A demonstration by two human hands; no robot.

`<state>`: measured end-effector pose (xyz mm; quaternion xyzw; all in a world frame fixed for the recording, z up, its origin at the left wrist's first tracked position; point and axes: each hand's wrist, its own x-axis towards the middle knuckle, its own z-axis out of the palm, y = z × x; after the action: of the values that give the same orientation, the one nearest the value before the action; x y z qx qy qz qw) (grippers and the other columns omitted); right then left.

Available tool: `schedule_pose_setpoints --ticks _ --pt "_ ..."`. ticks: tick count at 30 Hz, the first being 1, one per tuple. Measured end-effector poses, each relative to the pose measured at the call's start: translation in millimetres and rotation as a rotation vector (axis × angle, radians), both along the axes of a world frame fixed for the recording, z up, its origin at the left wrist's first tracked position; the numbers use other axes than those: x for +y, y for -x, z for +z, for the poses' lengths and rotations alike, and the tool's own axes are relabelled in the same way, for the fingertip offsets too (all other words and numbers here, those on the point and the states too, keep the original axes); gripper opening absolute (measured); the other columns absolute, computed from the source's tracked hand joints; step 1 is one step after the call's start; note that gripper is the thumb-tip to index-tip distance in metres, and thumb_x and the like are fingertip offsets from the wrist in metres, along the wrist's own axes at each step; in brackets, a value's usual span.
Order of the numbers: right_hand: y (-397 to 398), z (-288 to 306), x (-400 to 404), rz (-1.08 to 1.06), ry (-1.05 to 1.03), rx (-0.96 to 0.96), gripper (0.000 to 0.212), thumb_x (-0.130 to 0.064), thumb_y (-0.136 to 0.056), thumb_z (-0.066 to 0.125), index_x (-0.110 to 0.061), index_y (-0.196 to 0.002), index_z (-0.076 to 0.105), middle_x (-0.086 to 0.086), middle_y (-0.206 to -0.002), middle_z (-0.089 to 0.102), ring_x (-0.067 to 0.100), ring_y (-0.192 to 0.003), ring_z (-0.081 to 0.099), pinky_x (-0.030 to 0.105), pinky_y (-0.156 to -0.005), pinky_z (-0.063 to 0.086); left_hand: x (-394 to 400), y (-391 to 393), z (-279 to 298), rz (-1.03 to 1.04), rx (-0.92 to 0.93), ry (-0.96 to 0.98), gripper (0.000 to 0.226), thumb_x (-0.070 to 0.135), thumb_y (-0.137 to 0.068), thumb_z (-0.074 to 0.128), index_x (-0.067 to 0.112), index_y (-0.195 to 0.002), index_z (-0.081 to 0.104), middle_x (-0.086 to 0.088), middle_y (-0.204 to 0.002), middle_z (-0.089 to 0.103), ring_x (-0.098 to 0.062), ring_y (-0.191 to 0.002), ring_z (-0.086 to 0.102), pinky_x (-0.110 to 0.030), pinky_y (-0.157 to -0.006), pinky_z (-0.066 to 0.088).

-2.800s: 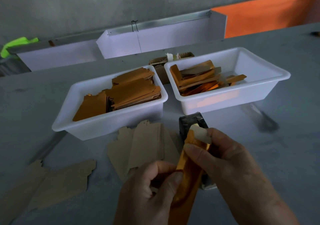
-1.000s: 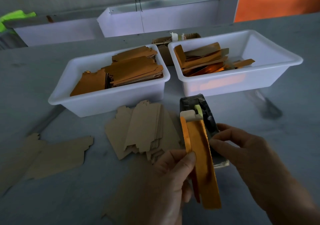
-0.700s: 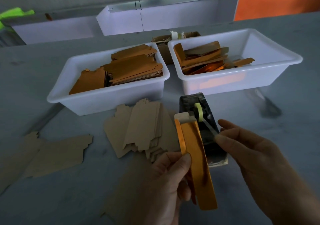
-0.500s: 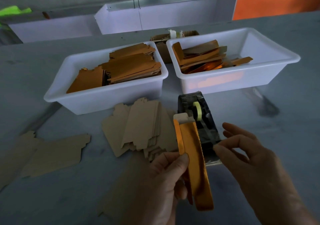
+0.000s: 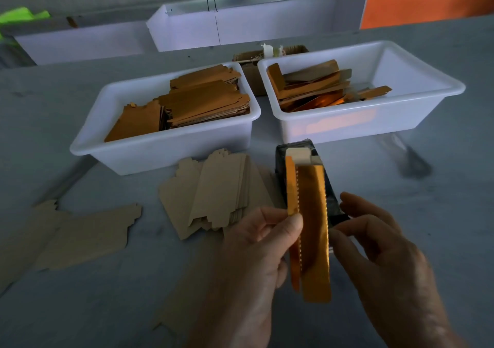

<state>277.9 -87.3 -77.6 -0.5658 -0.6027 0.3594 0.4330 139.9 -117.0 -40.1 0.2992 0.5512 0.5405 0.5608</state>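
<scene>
A dull grey table [image 5: 441,214] runs out under you to a pale wall. Your left hand [image 5: 256,254] pinches a long folded sleeve of gold-orange card [image 5: 312,227] between thumb and fingers and holds it up off the surface, its white end flap pointing away from you. Your right hand [image 5: 379,254] sits just right of the sleeve with the fingers loosely curved toward its edge. You cannot tell from here whether they pinch a strip of tape. The black tape dispenser [image 5: 332,203] stands directly beyond both hands, partly hidden by the sleeve. The sleeve looks folded but not yet sealed, so taping and dropping it off seem to remain. Beyond your right hand, the white plastic tub [image 5: 334,125] holds a modest heap of folded pieces. Beyond your left hand, a second white tub [image 5: 173,149] is stacked with flat gold blanks, and a fan of brown card blanks [image 5: 213,192] lies close by, so plenty is left. Bare table opens to the right of your right hand. Mind the tub rims when you reach forward.
</scene>
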Motion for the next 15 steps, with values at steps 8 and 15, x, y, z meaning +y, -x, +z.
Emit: schedule_pose_setpoints --ticks 8,15 --pt "4 -6 -5 -0.021 -0.056 0.002 0.014 -0.012 -0.073 0.074 -0.021 -0.068 0.065 -0.014 -0.126 0.057 0.005 -0.110 0.058 0.015 -0.081 0.050 10 -7 3 -0.052 0.236 0.011 0.009 0.024 -0.086 0.063 0.018 -0.079 0.064 0.015 -0.053 0.057 0.003 -0.045 0.049 -0.010 -0.046 0.034" --pt "4 -3 0 -0.049 -0.186 -0.255 0.016 -0.010 -0.072 0.072 -0.014 -0.064 0.059 -0.007 -0.108 0.063 0.007 -0.088 0.062 0.004 -0.069 0.041 13 -9 3 -0.035 0.352 0.016 0.009 0.026 -0.087 0.064 0.022 -0.079 0.065 0.013 -0.055 0.053 -0.002 -0.050 0.047 -0.017 -0.052 0.034"
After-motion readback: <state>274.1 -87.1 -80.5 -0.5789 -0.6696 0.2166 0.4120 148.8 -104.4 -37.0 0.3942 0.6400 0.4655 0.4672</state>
